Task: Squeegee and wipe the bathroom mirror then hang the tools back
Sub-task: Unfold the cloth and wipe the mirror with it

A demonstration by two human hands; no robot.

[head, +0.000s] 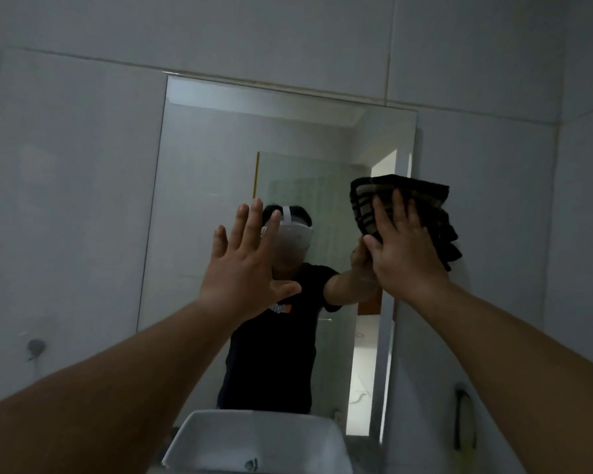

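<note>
The frameless bathroom mirror (220, 159) hangs on the white tiled wall above the basin. My right hand (404, 251) presses a folded dark striped cloth (435, 213) flat against the mirror's right edge, at about mid height. My left hand (250, 261) is raised in front of the mirror's middle, fingers spread, holding nothing; I cannot tell if it touches the glass. A dark tool with a strap (463, 419) hangs on the wall at lower right; I cannot tell if it is the squeegee.
A white basin (254, 436) sits directly below the mirror. A small round hook (36, 347) is on the left wall tile. The mirror reflects a person, a glass shower screen and a lit doorway.
</note>
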